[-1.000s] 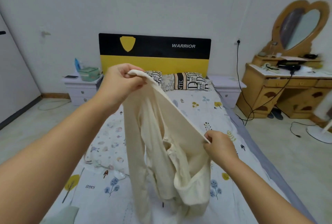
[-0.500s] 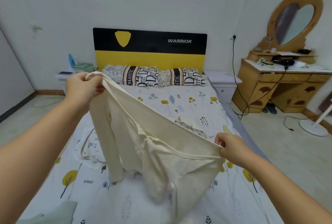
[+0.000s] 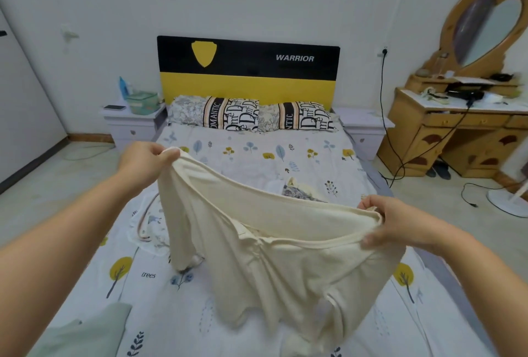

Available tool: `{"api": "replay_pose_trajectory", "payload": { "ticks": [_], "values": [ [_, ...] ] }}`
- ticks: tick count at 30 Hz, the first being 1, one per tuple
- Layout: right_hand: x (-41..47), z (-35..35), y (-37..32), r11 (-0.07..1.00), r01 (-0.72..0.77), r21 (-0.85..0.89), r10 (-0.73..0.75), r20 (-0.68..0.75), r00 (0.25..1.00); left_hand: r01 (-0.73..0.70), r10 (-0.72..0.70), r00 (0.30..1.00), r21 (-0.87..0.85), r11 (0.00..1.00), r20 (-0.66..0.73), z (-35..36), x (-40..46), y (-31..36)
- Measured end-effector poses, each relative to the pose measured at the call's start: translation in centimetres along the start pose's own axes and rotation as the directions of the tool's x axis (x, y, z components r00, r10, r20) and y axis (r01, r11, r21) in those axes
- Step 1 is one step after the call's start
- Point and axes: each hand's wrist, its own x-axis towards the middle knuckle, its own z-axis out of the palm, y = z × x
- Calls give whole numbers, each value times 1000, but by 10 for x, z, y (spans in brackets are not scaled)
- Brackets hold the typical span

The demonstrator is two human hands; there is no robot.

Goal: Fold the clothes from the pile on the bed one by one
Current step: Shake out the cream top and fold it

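Cream garment (image 3: 285,256) is stretched by its top edge between both hands above the bed (image 3: 257,156). Left hand (image 3: 143,160) pinches the upper left corner, held higher and farther away; right hand (image 3: 397,223) grips the right end of the edge, lower and nearer. From this edge the fabric hangs down, its lower folds resting on the sheet.

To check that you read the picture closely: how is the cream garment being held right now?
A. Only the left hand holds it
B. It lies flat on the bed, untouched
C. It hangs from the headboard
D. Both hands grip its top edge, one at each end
D: the left hand and the right hand each grip one end of the garment's top edge, stretched between them above the bed.
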Motion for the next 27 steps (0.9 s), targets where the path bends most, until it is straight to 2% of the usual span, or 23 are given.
{"api": "replay_pose_trajectory", "payload": {
  "ticks": [1,2,3,5,7,10,14,18,22,25,27],
  "values": [
    [2,0,1,982,-21,-190,17,-23,1000,-4,5,1000,-19,1000,21,3,-1,-2],
    [5,0,2,954,-22,-300,0,-74,997,-7,9,999,-55,998,38,5,-4,-3],
    [7,1,5,943,-23,-331,-23,-133,991,-14,19,998,-98,995,51,8,-8,-3],
    [7,1,14,973,-18,-228,-42,-253,966,-54,64,996,-163,985,57,13,-17,-4],
    [3,1,23,999,38,21,-28,-343,939,-101,114,991,-172,980,67,15,-29,-1],
    [-14,-1,20,950,123,288,-10,-365,931,-129,151,984,-209,969,93,11,-44,5],
    [-37,-12,2,911,220,348,-63,-410,910,-32,94,979,-323,946,179,-9,-68,21],
    [-62,-32,-12,897,318,307,-153,-461,874,-86,205,925,-350,933,321,-42,-99,47],
    [-93,-50,-20,898,398,188,-260,-503,824,-205,291,939,-381,901,182,-75,-115,62],
    [-101,-68,-12,870,441,222,-286,-503,816,-284,310,951,-383,879,7,-99,-114,66],
    [-97,-77,-6,864,439,247,-284,-481,830,-317,316,947,-339,886,-59,-107,-107,66]
  ]
}}
